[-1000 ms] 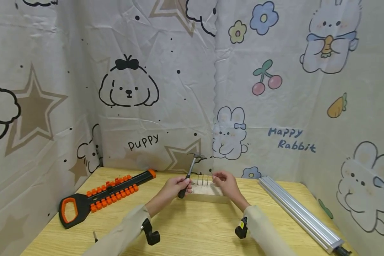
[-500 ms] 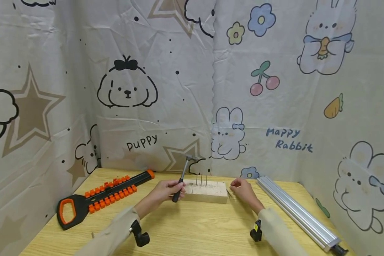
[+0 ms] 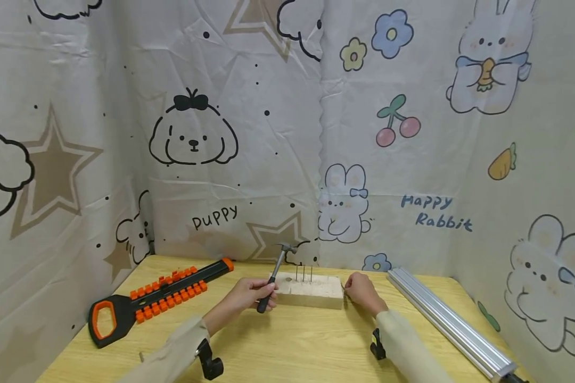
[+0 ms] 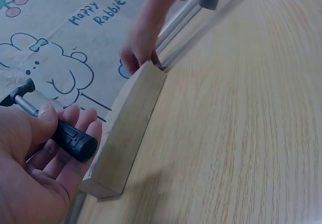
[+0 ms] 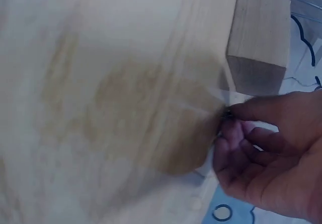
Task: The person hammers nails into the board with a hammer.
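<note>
My left hand (image 3: 248, 296) grips the black handle of a claw hammer (image 3: 279, 264), held upright with its head above the left end of a pale wooden block (image 3: 311, 300). In the left wrist view the thumb and curled fingers wrap the hammer handle (image 4: 75, 140). Three thin nails (image 3: 304, 274) stand upright in the top of the block. Just past the block's right end is my right hand (image 3: 364, 292). In the right wrist view its thumb and fingertips pinch a small dark nail (image 5: 226, 114), mostly hidden by the fingers, close over the table.
An orange and black rack (image 3: 160, 292) lies on the left of the wooden table (image 3: 306, 351). A long silver metal profile (image 3: 450, 322) lies along the right. A small metal piece (image 3: 141, 357) is near the left sleeve. Printed cloth (image 3: 268, 159) hangs behind the table.
My right hand has moved from above the block's nails out to its right end and down. My left hand with the hammer has shifted slightly left and lower.
</note>
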A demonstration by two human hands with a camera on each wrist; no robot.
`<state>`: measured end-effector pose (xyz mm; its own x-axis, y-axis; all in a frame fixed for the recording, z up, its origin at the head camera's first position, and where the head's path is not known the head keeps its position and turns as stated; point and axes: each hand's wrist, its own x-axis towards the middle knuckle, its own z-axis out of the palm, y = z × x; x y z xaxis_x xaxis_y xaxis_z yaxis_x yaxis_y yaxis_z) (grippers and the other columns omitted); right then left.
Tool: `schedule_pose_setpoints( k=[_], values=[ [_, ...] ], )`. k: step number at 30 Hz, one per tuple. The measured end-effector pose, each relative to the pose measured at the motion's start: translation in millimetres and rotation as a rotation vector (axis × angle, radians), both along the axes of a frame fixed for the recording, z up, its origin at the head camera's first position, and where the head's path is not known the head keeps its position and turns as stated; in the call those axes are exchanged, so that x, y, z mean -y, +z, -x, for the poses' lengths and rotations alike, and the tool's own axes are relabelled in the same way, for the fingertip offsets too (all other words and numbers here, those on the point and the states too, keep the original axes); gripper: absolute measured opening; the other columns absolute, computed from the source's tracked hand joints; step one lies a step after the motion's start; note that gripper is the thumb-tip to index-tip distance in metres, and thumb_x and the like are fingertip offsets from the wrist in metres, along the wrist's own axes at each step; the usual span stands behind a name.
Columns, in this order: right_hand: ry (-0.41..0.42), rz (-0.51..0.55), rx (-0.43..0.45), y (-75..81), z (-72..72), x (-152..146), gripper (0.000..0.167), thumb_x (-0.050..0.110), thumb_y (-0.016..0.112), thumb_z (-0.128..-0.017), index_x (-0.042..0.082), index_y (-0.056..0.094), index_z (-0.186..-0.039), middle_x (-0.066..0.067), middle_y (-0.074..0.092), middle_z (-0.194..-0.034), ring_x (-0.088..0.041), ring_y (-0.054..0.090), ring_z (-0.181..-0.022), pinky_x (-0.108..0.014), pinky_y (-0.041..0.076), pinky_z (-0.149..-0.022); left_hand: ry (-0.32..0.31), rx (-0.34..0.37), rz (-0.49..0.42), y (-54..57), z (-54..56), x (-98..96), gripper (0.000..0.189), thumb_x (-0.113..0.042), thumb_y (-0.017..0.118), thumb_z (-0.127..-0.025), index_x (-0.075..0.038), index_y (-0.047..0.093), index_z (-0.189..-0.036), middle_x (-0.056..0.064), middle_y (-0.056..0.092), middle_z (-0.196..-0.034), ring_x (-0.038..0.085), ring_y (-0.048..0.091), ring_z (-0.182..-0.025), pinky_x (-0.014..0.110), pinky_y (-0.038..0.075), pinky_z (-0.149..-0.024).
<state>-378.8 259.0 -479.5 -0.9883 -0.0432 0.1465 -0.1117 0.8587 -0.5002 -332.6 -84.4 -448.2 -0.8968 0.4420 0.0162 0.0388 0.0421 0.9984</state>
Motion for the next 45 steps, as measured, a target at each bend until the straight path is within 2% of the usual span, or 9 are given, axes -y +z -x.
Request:
schedule_pose_setpoints(
  k=[4, 13, 16, 19, 23, 31, 34, 40, 45],
  values=[
    [0.023, -0.028, 0.081, 4.4, 0.2, 4, 0.047, -0.003, 0.061, -0.087, 0.017, 0.038, -0.052, 0.007, 0.026, -0.050, -0.009, 0.022, -0.048, -0.023, 0.022, -0.048, 0.008, -0.006, 0.013, -3.1, -1.6, 3.1, 0.037, -0.016, 0.059, -0.109, 0.017, 0.064, -0.124, 0.009, 0.074, -0.095, 0.013, 0.074, -0.081, 0.035, 0.064, -0.078],
    [0.020, 0.058, 0.136, 29.2, -6.6, -11, 0.043, 0.000, 0.067, -0.087, 0.013, 0.050, -0.050, -0.001, 0.048, -0.047, -0.010, 0.036, -0.043, -0.024, 0.033, -0.049, -0.018, -0.020, 0.068, 3.0, -3.4, 5.9, 0.039, -0.020, 0.059, -0.109, 0.016, 0.065, -0.123, 0.021, 0.074, -0.101, 0.014, 0.071, -0.079, 0.036, 0.064, -0.077],
    [0.010, 0.163, 0.088, 40.9, -8.4, -8, 0.031, 0.001, 0.067, -0.090, 0.008, 0.055, -0.062, -0.007, 0.060, -0.058, -0.012, 0.047, -0.050, -0.025, 0.040, -0.051, -0.016, -0.020, 0.078, 2.7, -4.4, 5.8, 0.037, -0.019, 0.059, -0.109, 0.015, 0.065, -0.123, 0.020, 0.074, -0.100, 0.014, 0.071, -0.079, 0.037, 0.064, -0.077],
    [0.024, 0.315, 0.046, 49.1, -7.9, 2, 0.004, -0.001, 0.066, -0.091, -0.003, 0.064, -0.088, -0.012, 0.068, -0.075, -0.022, 0.065, -0.064, -0.029, 0.053, -0.057, -0.008, -0.019, 0.078, 0.1, -4.6, 5.4, 0.036, -0.017, 0.060, -0.109, 0.016, 0.065, -0.123, 0.017, 0.075, -0.098, 0.014, 0.073, -0.078, 0.039, 0.064, -0.077],
    [0.074, 0.493, 0.031, 50.3, -6.1, 21, 0.029, -0.006, 0.064, -0.091, -0.011, 0.065, -0.120, -0.015, 0.069, -0.082, -0.028, 0.072, -0.071, -0.037, 0.063, -0.066, -0.007, -0.028, 0.065, -4.5, -4.6, 3.7, 0.036, -0.014, 0.060, -0.108, 0.018, 0.063, -0.124, 0.012, 0.075, -0.094, 0.013, 0.075, -0.076, 0.040, 0.065, -0.076],
    [0.146, 0.610, -0.070, 34.4, -3.8, 47, 0.022, -0.007, 0.065, -0.095, -0.010, 0.068, -0.117, -0.026, 0.073, -0.092, -0.034, 0.075, -0.079, -0.043, 0.064, -0.071, -0.004, -0.039, 0.076, -2.3, -8.1, 4.1, 0.035, -0.014, 0.059, -0.108, 0.018, 0.064, -0.121, 0.013, 0.075, -0.095, 0.013, 0.075, -0.076, 0.042, 0.065, -0.077],
    [0.150, 0.572, -0.103, 30.8, -3.1, 53, 0.018, -0.006, 0.066, -0.096, -0.009, 0.070, -0.113, -0.021, 0.074, -0.091, -0.031, 0.074, -0.080, -0.038, 0.063, -0.070, 0.001, -0.041, 0.070, -2.3, -8.7, 5.5, 0.035, -0.013, 0.059, -0.108, 0.019, 0.064, -0.122, 0.017, 0.075, -0.096, 0.013, 0.075, -0.075, 0.042, 0.065, -0.076],
    [0.144, 0.326, -0.152, 30.2, -1.6, 60, 0.015, 0.002, 0.068, -0.096, 0.003, 0.076, -0.109, -0.005, 0.075, -0.090, -0.016, 0.069, -0.081, -0.034, 0.058, -0.072, 0.006, -0.040, 0.063, -2.8, -8.7, 8.5, 0.036, -0.013, 0.059, -0.108, 0.020, 0.063, -0.123, 0.019, 0.075, -0.097, 0.013, 0.075, -0.075, 0.041, 0.065, -0.077],
    [0.136, 0.357, -0.150, 27.9, -0.3, 62, 0.014, 0.001, 0.068, -0.097, 0.000, 0.075, -0.109, -0.008, 0.074, -0.094, -0.019, 0.069, -0.086, -0.036, 0.059, -0.078, 0.010, -0.045, 0.062, -5.5, -7.2, 11.1, 0.035, -0.012, 0.059, -0.108, 0.019, 0.064, -0.123, 0.020, 0.074, -0.097, 0.013, 0.075, -0.075, 0.036, 0.064, -0.074]
  ],
)
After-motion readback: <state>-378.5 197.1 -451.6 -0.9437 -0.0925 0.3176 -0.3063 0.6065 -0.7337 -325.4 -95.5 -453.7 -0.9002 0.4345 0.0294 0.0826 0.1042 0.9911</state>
